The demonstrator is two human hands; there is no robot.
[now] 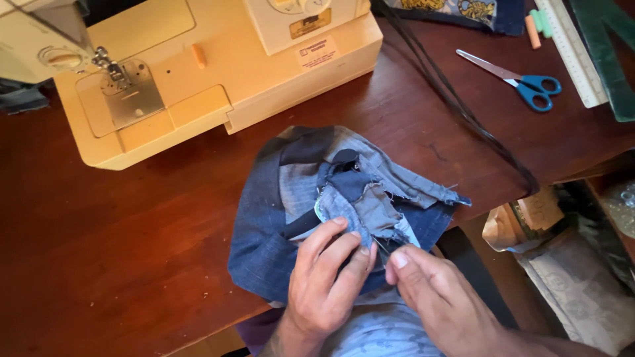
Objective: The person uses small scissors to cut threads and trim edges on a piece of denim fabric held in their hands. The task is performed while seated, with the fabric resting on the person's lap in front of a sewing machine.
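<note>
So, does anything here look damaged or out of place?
Only the denim patchwork piece under both hands: its seam edges are frayed and bunched, with loose threads. The scissors and sewing machine look in order.

The patchwork [344, 198] lay at the worktop's [119, 251] near edge, with both hands on its near side. The sewing machine [198, 66] stood behind it to the left; scissors [522, 79] and ruler [572, 53] lay far right.

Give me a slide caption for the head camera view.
Both hands pinch patchwork denim beside a sewing machine.
</note>
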